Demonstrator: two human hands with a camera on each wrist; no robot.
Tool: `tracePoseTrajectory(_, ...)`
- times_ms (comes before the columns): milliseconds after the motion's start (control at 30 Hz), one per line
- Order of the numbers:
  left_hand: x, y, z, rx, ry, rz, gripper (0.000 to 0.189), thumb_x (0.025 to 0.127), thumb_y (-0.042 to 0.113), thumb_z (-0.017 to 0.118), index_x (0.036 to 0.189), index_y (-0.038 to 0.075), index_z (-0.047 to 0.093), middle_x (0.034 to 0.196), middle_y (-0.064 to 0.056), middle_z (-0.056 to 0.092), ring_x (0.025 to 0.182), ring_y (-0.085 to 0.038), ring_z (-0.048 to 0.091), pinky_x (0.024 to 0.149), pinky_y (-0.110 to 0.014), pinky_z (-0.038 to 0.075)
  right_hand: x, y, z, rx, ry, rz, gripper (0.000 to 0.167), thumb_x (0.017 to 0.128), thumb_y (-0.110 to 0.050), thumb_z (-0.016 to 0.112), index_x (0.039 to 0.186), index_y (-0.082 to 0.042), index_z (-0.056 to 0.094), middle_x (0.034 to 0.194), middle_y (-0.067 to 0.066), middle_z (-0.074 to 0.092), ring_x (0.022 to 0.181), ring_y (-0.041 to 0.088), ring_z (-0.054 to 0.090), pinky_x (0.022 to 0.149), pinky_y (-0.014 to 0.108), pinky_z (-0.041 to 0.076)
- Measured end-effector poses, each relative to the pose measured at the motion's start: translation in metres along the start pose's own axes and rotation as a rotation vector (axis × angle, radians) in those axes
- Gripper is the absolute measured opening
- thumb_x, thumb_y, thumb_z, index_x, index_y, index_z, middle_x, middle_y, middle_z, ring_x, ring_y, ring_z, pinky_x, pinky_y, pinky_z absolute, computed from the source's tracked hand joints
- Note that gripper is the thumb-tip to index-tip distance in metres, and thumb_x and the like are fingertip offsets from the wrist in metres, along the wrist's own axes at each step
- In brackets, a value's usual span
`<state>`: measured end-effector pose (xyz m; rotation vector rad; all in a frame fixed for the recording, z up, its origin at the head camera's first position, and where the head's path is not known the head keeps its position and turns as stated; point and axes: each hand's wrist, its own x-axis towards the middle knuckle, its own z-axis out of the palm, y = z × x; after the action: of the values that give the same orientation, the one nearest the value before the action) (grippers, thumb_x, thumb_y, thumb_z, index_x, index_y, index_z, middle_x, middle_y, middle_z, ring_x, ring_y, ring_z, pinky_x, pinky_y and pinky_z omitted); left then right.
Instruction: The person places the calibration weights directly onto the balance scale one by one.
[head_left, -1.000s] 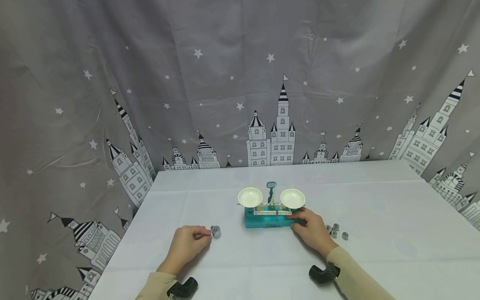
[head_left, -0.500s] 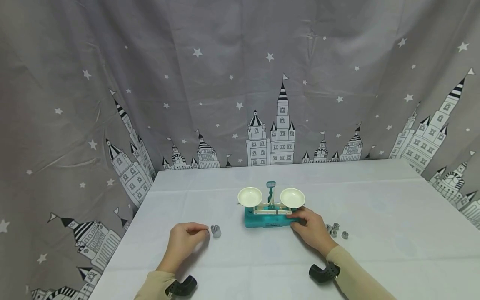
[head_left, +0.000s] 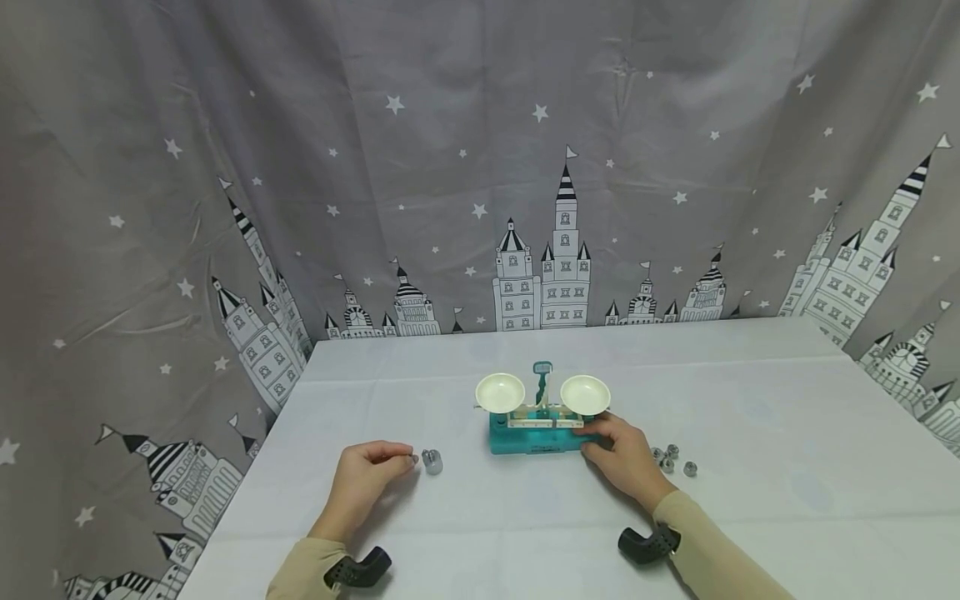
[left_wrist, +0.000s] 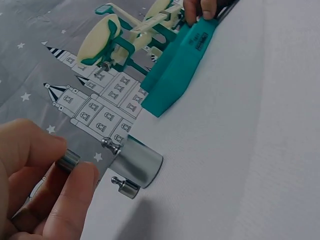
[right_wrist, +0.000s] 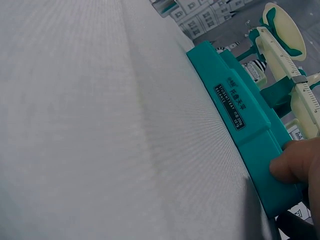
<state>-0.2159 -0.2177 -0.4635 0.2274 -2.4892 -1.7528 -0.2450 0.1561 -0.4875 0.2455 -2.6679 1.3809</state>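
Note:
A small metal balance weight [left_wrist: 68,160] is pinched between the thumb and fingers of my left hand [head_left: 360,485]. Just right of those fingertips, a large cylindrical weight [left_wrist: 139,162] with a knob stands on the table, and a smaller weight [left_wrist: 129,189] sits beside it. My right hand [head_left: 624,463] grips the right end of a teal balance scale [head_left: 517,442], its thumb [right_wrist: 284,169] on the front of the base. Two cream pans top the scale, the left pan [head_left: 500,393] and the right pan [head_left: 585,395], both bare and about level.
Several small metal weights [head_left: 668,464] stand on the table right of my right hand, one a little apart [head_left: 690,469]. A white cloth covers the table [head_left: 517,533]. Behind it hangs a grey curtain [head_left: 450,167] printed with castles and stars.
My left hand has drawn slightly left and up, away from the standing weights, with the small weight in its fingertips. My right hand and the scale have stayed in place.

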Motion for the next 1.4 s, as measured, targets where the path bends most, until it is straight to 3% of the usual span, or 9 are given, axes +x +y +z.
tracePoseTrajectory(300, 0.000, 0.003, -0.003, -0.112, -0.062, -0.025, 0.024, 0.084, 0.006, 0.077, 0.106, -0.004, 0.077, 0.095, 0.002, 0.080, 0.090, -0.003, 0.070, 0.081, -0.018, 0.057, 0.000, 0.000, 0.000, 0.010, -0.006, 0.002, 0.022, 0.088, -0.003, 0.069, 0.107, -0.008, 0.078, 0.147, 0.024, 0.056, 0.143, 0.046, 0.045, 0.119, 0.061, 0.036)
tracePoseTrajectory(467, -0.002, 0.011, -0.004, -0.149, -0.089, -0.006, 0.027, 0.086, 0.005, 0.076, 0.111, -0.005, 0.075, 0.097, 0.005, 0.079, 0.093, -0.002, 0.071, 0.086, -0.019, 0.058, 0.000, -0.001, -0.001, 0.016, -0.008, 0.004, 0.022, 0.088, -0.003, 0.068, 0.107, -0.008, 0.078, 0.148, 0.024, 0.055, 0.144, 0.046, 0.044, 0.120, 0.061, 0.035)
tracePoseTrajectory(667, -0.002, 0.031, -0.009, -0.184, -0.132, 0.065, 0.029, 0.090, 0.004, 0.073, 0.116, -0.009, 0.071, 0.101, 0.004, 0.079, 0.096, -0.003, 0.073, 0.090, -0.022, 0.059, 0.000, -0.001, 0.000, 0.023, -0.009, 0.000, 0.022, 0.088, -0.003, 0.068, 0.107, -0.008, 0.078, 0.148, 0.025, 0.055, 0.144, 0.046, 0.044, 0.119, 0.061, 0.035)
tracePoseTrajectory(933, 0.009, 0.066, -0.013, -0.168, -0.200, 0.167, 0.031, 0.095, 0.006, 0.068, 0.120, -0.012, 0.067, 0.105, 0.005, 0.077, 0.099, -0.004, 0.073, 0.093, -0.024, 0.059, 0.001, 0.001, 0.001, 0.009, -0.004, -0.017, 0.022, 0.087, -0.001, 0.068, 0.106, -0.008, 0.077, 0.146, 0.024, 0.056, 0.143, 0.046, 0.046, 0.119, 0.060, 0.036)
tracePoseTrajectory(1033, 0.014, 0.077, -0.009, -0.166, -0.226, 0.181, 0.031, 0.095, 0.005, 0.066, 0.121, -0.012, 0.066, 0.103, 0.005, 0.076, 0.098, -0.004, 0.074, 0.093, -0.024, 0.059, 0.002, 0.002, 0.001, 0.010, -0.006, -0.028, 0.022, 0.087, -0.001, 0.068, 0.107, -0.008, 0.077, 0.146, 0.024, 0.057, 0.142, 0.046, 0.047, 0.119, 0.060, 0.036)
tracePoseTrajectory(1200, 0.024, 0.091, 0.001, -0.198, -0.268, 0.191, 0.029, 0.095, -0.001, 0.063, 0.120, -0.016, 0.063, 0.105, -0.006, 0.073, 0.096, -0.006, 0.074, 0.092, -0.027, 0.060, 0.001, 0.002, 0.001, 0.019, -0.003, -0.029, 0.022, 0.087, -0.001, 0.068, 0.106, -0.007, 0.077, 0.146, 0.026, 0.056, 0.142, 0.047, 0.046, 0.119, 0.061, 0.036)
tracePoseTrajectory(1400, 0.036, 0.107, 0.017, -0.185, -0.317, 0.210, 0.029, 0.096, -0.001, 0.062, 0.121, -0.015, 0.064, 0.109, -0.010, 0.071, 0.096, -0.007, 0.073, 0.094, -0.028, 0.060, 0.001, 0.003, 0.001, 0.018, 0.005, -0.025, 0.022, 0.087, -0.001, 0.069, 0.105, -0.007, 0.078, 0.146, 0.026, 0.056, 0.142, 0.047, 0.046, 0.118, 0.061, 0.037)
